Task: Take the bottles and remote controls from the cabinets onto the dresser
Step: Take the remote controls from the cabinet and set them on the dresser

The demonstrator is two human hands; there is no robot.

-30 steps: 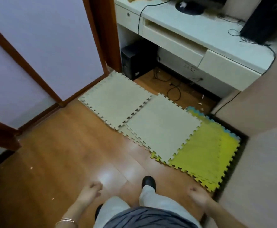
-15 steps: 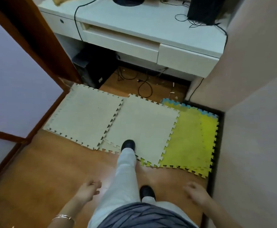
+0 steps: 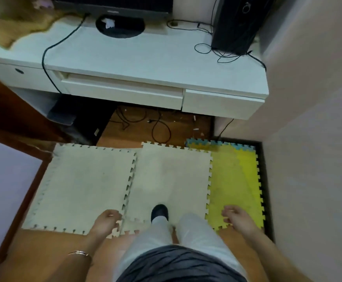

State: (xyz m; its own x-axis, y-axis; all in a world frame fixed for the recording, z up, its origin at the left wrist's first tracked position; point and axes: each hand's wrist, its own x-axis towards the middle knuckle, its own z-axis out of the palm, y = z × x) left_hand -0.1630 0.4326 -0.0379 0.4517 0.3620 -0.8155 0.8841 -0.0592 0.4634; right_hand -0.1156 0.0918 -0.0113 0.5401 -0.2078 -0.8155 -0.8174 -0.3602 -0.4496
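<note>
Foam-matted floor (image 3: 84,186), white dresser (image 3: 145,58) well ahead, left hand (image 3: 106,220), right hand (image 3: 238,218), fingers loosely curled, empty

White tabletop (image 3: 145,58). Black speaker (image 3: 235,23), black monitor base (image 3: 120,27), black cables (image 3: 162,129). Beige foam mats (image 3: 84,186), jigsaw-tooth edges. Yellow mat (image 3: 233,184), blue mat edge (image 3: 198,142). Orange-brown wood-grain floor (image 3: 44,255). Black shoe (image 3: 159,210), pale grey trousers (image 3: 196,231), dark grey streaked shirt (image 3: 178,265), gold bracelet (image 3: 79,253).
</note>
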